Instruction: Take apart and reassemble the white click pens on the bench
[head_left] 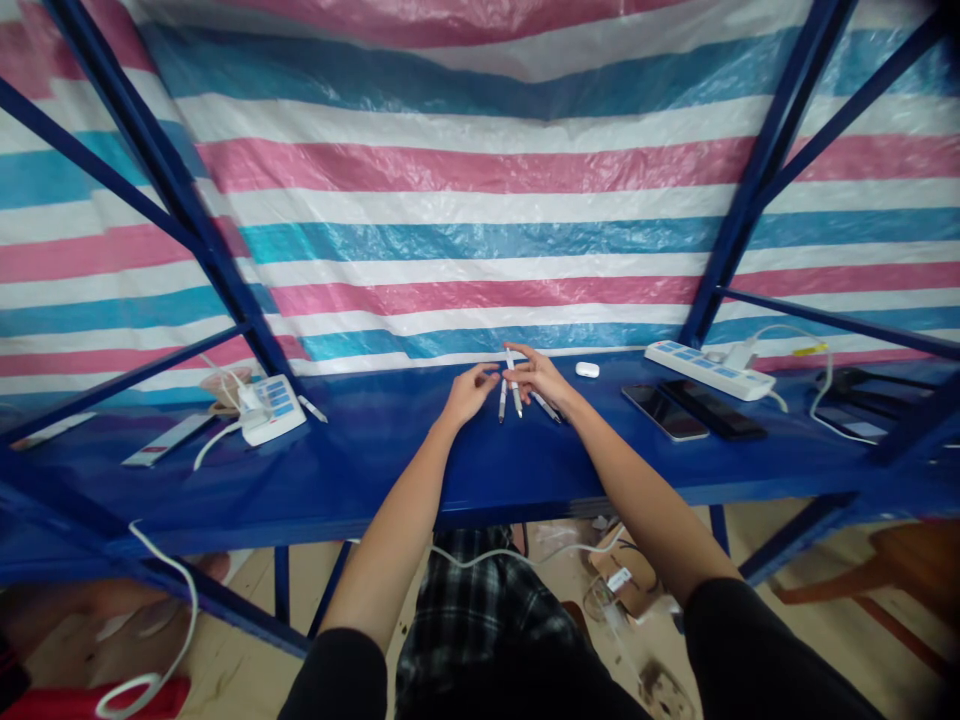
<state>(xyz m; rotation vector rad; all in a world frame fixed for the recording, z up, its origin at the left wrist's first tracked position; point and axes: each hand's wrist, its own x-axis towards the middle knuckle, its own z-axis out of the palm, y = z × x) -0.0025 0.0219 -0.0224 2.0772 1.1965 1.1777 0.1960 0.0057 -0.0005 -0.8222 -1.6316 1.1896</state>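
1. Right hand [538,377] has fingers closed on a slim white plastic pen [517,399] at the blue tabletop [375,430]; a light, steady pinch suits it.
2. Left hand [466,394] curls beside it, fingertips near together; whether it grips, I cannot tell.

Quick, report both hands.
Left hand: fingers curled beside a pen; whether it grips cannot be told.
Right hand: closed on a white-barrelled pen.

white case [587,370] | phone [665,412] | two power strips [709,370] | striped sheet [480,170] behind
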